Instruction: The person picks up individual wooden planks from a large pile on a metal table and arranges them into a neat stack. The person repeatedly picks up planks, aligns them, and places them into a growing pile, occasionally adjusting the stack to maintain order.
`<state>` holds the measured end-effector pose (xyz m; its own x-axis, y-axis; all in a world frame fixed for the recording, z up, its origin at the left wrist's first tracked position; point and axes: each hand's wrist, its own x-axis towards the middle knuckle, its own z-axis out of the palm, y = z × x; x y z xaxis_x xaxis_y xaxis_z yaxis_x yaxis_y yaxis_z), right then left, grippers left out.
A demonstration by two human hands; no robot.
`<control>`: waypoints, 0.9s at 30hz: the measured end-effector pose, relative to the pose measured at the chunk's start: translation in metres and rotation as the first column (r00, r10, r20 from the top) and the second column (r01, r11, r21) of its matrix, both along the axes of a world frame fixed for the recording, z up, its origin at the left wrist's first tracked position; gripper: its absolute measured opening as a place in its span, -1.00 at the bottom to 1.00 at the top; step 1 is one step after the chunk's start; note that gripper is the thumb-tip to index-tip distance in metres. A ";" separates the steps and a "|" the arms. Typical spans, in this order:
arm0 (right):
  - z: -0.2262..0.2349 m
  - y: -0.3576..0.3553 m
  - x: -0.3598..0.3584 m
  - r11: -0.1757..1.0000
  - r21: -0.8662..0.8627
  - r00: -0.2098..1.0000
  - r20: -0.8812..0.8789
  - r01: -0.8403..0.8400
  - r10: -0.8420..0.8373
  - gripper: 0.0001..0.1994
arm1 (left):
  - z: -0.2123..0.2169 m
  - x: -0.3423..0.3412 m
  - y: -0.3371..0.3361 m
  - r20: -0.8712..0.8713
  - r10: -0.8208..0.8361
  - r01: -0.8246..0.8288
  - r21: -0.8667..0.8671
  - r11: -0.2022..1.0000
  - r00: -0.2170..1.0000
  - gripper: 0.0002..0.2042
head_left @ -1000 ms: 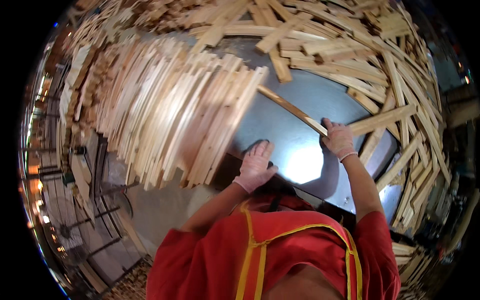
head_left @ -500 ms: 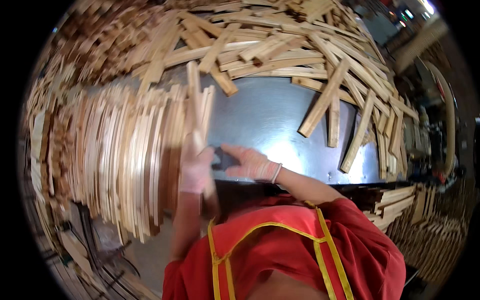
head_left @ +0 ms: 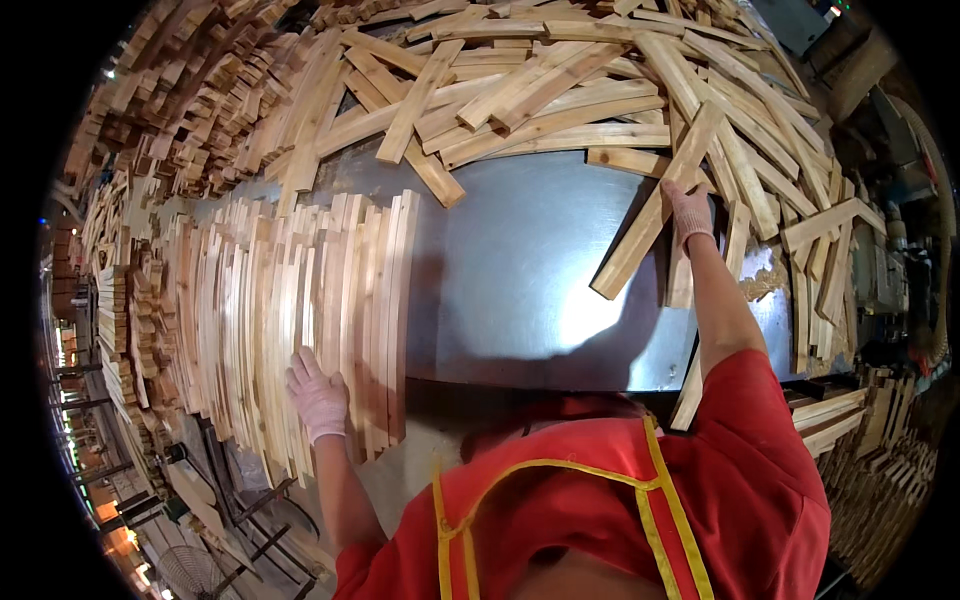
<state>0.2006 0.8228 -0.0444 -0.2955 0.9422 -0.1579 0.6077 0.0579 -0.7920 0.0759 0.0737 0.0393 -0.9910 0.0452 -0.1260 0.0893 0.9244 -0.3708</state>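
Note:
My left hand [head_left: 318,395], in a pale glove, lies with its fingers spread on the near part of a row of wooden slats [head_left: 380,300]. These slats stand side by side on edge at the left, their near ends jutting past the table's front edge. To the right, my gloved right hand [head_left: 690,212] grips a wooden slat [head_left: 633,246] around its middle. That slat lies slanted, its far end against a heap of loose slats [head_left: 560,90] and its near end over the metal table [head_left: 490,270].
Stacked wood pieces [head_left: 215,110] rise at the far left. More slats [head_left: 825,418] sit below the table's right side. A wire fan guard [head_left: 190,572] shows at the lower left, and a pale hose [head_left: 945,230] hangs at the far right.
The slat my left hand held upright is now in the row, and that hand has moved left onto the slats. My right hand has reached out to the right and taken hold of another slat.

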 end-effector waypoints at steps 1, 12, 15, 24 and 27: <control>-0.004 -0.014 0.001 0.979 -0.171 0.959 -0.278 -0.112 0.061 -0.32 | 0.001 0.001 0.011 0.040 0.052 -0.050 -0.043 0.998 0.998 -0.10; 0.025 -0.118 0.195 0.826 0.450 0.913 0.369 -0.339 0.173 -0.20 | -0.015 0.058 0.247 -0.042 -0.551 0.494 0.505 0.708 0.833 -0.13; 0.026 -0.142 0.230 0.932 0.266 0.824 0.564 -0.246 0.057 -0.17 | -0.038 0.014 0.300 -0.177 -0.627 0.600 0.562 0.569 0.759 -0.10; 0.040 -0.173 0.190 0.977 -0.186 0.943 -0.331 -0.108 0.041 -0.24 | 0.000 0.007 0.317 0.414 -0.639 0.272 0.657 0.703 0.648 -0.19; 0.040 -0.192 0.140 0.891 -0.433 0.857 -0.503 -0.136 -0.114 -0.30 | -0.067 0.078 0.221 0.387 -0.649 -0.225 0.920 0.322 0.655 -0.31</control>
